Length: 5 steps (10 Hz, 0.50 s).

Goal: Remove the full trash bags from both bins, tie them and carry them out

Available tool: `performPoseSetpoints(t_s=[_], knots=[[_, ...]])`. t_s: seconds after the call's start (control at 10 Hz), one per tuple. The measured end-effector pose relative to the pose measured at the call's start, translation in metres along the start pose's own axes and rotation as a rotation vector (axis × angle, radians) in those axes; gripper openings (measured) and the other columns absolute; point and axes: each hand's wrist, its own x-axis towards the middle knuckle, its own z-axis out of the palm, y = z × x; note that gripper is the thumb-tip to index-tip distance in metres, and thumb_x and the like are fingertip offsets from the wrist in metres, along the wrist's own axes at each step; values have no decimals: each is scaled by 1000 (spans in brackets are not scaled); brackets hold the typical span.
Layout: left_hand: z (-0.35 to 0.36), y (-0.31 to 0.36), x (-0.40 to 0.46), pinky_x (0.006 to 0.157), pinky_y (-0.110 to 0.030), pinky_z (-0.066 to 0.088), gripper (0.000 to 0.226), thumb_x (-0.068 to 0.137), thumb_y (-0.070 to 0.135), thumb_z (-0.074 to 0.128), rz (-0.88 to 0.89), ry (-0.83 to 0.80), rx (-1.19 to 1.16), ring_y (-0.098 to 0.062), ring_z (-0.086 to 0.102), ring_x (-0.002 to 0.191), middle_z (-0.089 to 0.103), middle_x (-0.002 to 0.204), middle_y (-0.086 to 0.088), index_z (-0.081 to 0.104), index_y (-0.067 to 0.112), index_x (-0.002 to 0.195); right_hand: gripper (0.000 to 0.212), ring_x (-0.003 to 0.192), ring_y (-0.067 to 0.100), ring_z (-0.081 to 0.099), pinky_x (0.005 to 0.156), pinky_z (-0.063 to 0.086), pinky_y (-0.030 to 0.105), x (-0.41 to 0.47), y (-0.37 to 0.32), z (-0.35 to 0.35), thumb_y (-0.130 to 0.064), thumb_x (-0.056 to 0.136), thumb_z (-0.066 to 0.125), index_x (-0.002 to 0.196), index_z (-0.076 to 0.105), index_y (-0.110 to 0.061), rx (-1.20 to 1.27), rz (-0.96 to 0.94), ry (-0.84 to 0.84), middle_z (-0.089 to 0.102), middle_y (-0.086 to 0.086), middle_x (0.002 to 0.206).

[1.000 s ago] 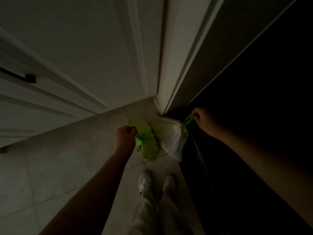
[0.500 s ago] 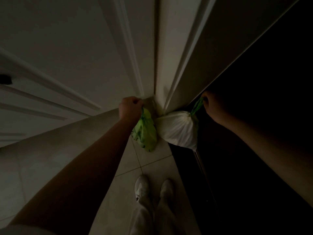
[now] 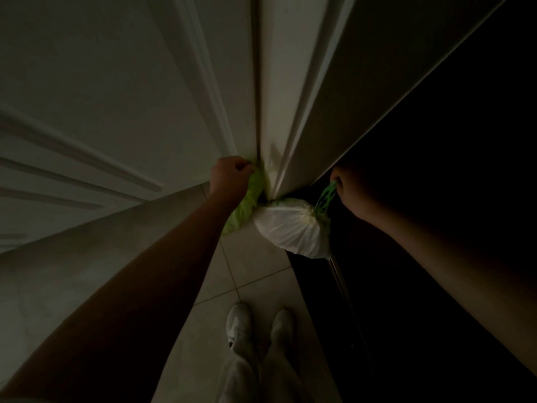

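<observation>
Bare forearms, pale trousers point(image 3: 250, 376), white sneakers point(image 3: 239, 322)

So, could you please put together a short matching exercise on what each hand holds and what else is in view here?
Column one:
1. left hand
2. right hand
3. white bag
4. white shoes

Column two:
a. on the tiled floor, at the bottom of the view
b. closed on the green drawstring
c. hangs at the edge of the dark doorway
d. grips the top of the green bag

Pairs: 1-d, 2-b, 3-c, 4-a
</observation>
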Motion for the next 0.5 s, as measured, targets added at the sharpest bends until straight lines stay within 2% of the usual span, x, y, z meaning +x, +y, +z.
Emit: performPoseSetpoints(t_s=[0.2, 0.3, 0.4, 0.5], knots=[[0, 6, -5, 73, -21, 40, 20, 88, 14, 61, 37, -16, 62, -17, 61, 84, 72, 99, -15, 72, 4, 101, 16, 97, 35, 55, 82, 43, 40, -1, -1, -2, 1, 91, 45, 99, 58, 5, 43, 7, -18, 56, 25, 108], [-5, 6, -9, 72, -22, 41, 22, 89, 15, 58, 58, -8, 122, -20, 62, 88, 71, 103, -16, 71, 4, 104, 15, 96, 36, 56, 82, 44, 41, -4, 1, -1, 1, 91, 46, 98, 58, 5, 34, -5, -11, 57, 25, 106], [-11, 6, -16, 78, -31, 48, 24, 89, 14, 56, 70, -16, 188, -26, 64, 91, 70, 105, -20, 70, 0, 103, 16, 98, 35, 56, 84, 45, 42, -10, -3, -5, 0, 91, 46, 101, 58, 5, 23, 4, -35, 58, 24, 109], [-17, 3, -24, 84, -28, 46, 26, 89, 15, 57, 63, 4, 216, -31, 63, 104, 69, 112, -16, 68, 5, 110, 19, 104, 34, 55, 87, 44, 39, -15, -5, -8, 0, 92, 46, 107, 57, 3, 48, 34, -42, 57, 23, 115]])
